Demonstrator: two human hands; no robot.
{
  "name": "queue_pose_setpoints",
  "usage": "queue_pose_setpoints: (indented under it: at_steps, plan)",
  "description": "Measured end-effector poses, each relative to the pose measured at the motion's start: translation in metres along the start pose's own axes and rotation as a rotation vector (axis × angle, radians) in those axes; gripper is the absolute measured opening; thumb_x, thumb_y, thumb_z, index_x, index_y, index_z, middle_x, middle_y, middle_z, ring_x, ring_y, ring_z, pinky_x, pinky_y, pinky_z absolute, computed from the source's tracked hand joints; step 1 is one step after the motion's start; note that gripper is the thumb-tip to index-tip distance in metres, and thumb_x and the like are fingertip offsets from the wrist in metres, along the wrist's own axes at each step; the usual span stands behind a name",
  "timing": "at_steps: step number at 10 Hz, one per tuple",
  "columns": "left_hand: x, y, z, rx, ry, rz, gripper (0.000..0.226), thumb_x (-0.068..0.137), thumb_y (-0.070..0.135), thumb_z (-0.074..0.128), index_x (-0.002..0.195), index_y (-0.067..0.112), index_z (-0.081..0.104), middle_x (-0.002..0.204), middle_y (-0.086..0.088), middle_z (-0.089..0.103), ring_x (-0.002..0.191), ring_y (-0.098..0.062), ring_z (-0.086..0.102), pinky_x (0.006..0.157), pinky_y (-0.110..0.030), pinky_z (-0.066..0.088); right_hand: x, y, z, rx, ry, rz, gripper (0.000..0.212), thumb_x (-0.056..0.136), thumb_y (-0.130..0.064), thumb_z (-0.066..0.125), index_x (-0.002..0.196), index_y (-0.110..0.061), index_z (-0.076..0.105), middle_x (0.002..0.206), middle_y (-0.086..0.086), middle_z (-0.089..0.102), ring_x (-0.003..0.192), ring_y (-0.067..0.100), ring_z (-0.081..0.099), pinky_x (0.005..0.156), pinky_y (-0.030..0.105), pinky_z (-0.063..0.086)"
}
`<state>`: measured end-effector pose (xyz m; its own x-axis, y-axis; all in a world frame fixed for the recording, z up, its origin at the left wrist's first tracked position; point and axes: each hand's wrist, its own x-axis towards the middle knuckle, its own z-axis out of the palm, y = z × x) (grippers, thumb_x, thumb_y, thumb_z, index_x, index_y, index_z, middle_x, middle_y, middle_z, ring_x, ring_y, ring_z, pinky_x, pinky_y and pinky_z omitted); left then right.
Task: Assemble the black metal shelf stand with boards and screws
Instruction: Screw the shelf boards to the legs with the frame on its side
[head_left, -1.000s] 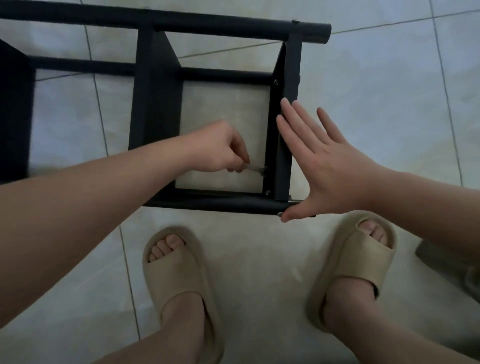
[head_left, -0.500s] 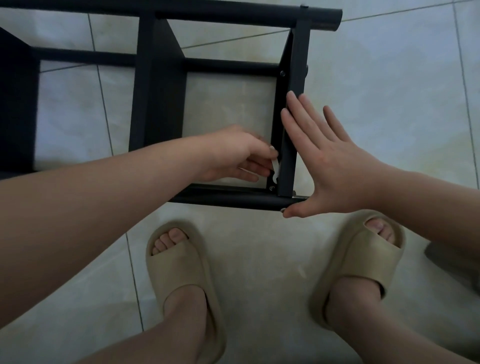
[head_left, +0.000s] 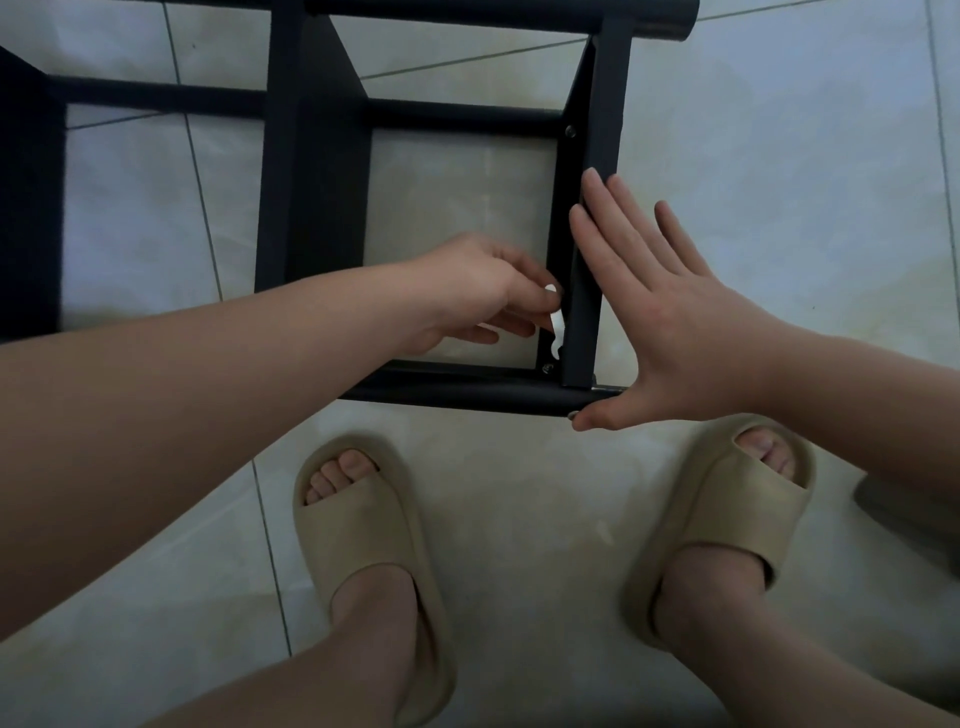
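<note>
The black metal shelf stand (head_left: 311, 156) lies on its side on the tiled floor, its tubes and boards forming open bays. My left hand (head_left: 483, 291) reaches into the right bay and pinches a small flat silver wrench (head_left: 556, 335), whose lower end sits at a screw (head_left: 547, 368) in the near right corner. My right hand (head_left: 660, 312) lies flat with straight fingers against the outer face of the end board (head_left: 602, 104), and its thumb rests along the near tube (head_left: 467, 397). Another screw (head_left: 570, 131) shows at the far corner.
My two feet in beige slippers (head_left: 363, 530) (head_left: 727, 519) stand on the pale tiles just in front of the stand. A dark grey object (head_left: 904, 514) lies at the right edge, mostly cut off.
The wrench in my left hand has swung from pointing sideways to hanging upright against the end board. My right hand has stayed pressed on the board. The view has drifted slightly.
</note>
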<state>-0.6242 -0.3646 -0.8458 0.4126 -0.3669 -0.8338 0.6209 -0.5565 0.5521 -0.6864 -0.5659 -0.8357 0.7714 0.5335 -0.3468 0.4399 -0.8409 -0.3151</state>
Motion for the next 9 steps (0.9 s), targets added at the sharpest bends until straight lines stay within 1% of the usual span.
queue_pose_setpoints:
  at_steps: [1, 2, 4, 5, 7, 9]
  plan:
    - [-0.0005, 0.0033, -0.0012, -0.017, -0.002, 0.003, 0.004, 0.090, 0.025, 0.071, 0.092, 0.027, 0.068, 0.085, 0.009, 0.077, 0.092, -0.008, 0.073, 0.090, -0.035, 0.049, 0.0000, 0.0000, -0.0004, 0.000, 0.000, 0.002, 0.142, 0.064, -0.092, 0.047, 0.159, -0.002, -0.007, 0.167, 0.013, -0.020, 0.154, 0.027, -0.019, 0.125, 0.054, -0.001]
    - [-0.0012, 0.0058, -0.0038, -0.013, -0.035, 0.003, 0.004, 0.091, 0.026, 0.070, 0.095, 0.027, 0.068, 0.089, 0.008, 0.078, 0.089, -0.006, 0.073, 0.093, -0.038, 0.048, 0.0004, -0.0001, -0.0004, -0.001, -0.002, 0.002, 0.142, 0.065, -0.093, 0.048, 0.159, -0.002, -0.008, 0.167, 0.013, -0.020, 0.154, 0.027, -0.020, 0.125, 0.054, -0.001]
    - [-0.0018, 0.0047, -0.0053, 0.094, -0.096, -0.020, 0.007, 0.090, 0.028, 0.071, 0.096, 0.027, 0.068, 0.090, 0.007, 0.078, 0.095, -0.008, 0.072, 0.092, -0.038, 0.047, 0.0006, -0.0005, 0.0004, -0.004, 0.001, 0.004, 0.143, 0.064, -0.093, 0.048, 0.159, -0.002, -0.008, 0.167, 0.013, -0.020, 0.154, 0.027, -0.020, 0.125, 0.054, -0.001]
    - [-0.0019, 0.0041, -0.0034, 0.131, -0.084, -0.031, 0.007, 0.090, 0.028, 0.071, 0.095, 0.026, 0.066, 0.090, 0.007, 0.078, 0.100, -0.010, 0.070, 0.091, -0.039, 0.046, 0.0008, -0.0002, 0.0005, -0.009, -0.004, 0.002, 0.143, 0.064, -0.093, 0.049, 0.159, -0.003, -0.008, 0.167, 0.013, -0.021, 0.154, 0.027, -0.020, 0.125, 0.053, -0.002]
    - [-0.0023, 0.0079, -0.0006, 0.100, -0.056, -0.013, 0.003, 0.092, 0.027, 0.068, 0.094, 0.026, 0.066, 0.090, 0.007, 0.078, 0.097, -0.008, 0.070, 0.095, -0.039, 0.046, 0.0005, 0.0000, 0.0004, -0.003, 0.002, 0.001, 0.142, 0.064, -0.093, 0.048, 0.159, -0.002, -0.007, 0.167, 0.013, -0.020, 0.154, 0.027, -0.019, 0.125, 0.053, -0.002]
    - [-0.0023, 0.0056, -0.0019, 0.092, -0.059, -0.033, 0.006, 0.092, 0.028, 0.068, 0.097, 0.026, 0.066, 0.091, 0.007, 0.078, 0.100, -0.010, 0.070, 0.095, -0.039, 0.046, 0.0009, -0.0005, 0.0000, -0.001, -0.009, 0.004, 0.143, 0.064, -0.093, 0.049, 0.159, -0.003, -0.008, 0.167, 0.012, -0.021, 0.154, 0.026, -0.021, 0.124, 0.052, -0.004]
